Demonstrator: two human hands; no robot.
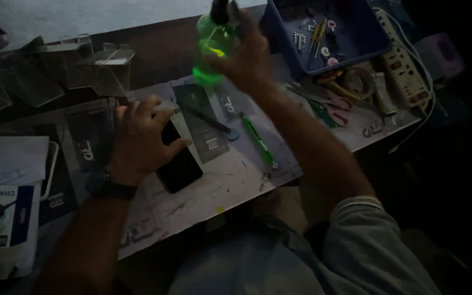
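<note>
My left hand (140, 139) presses down on a black smartphone (180, 164) that lies flat on a white work mat (230, 180); a dark watch sits on that wrist. My right hand (247, 60) is raised above the mat's far side and grips a green translucent bottle (210, 49) with a dark top. The bottle hangs in the air, tilted slightly, above and to the right of the phone.
A green-handled tool (258, 141) and a dark thin tool (206, 121) lie on the mat. A blue tray (356, 41) of small parts stands at the back right, beside scissors (331, 109), a tape roll (359, 82) and a white power strip (402, 63). Clear stands (91, 68) sit at the back left, a charger box (1, 210) at the left.
</note>
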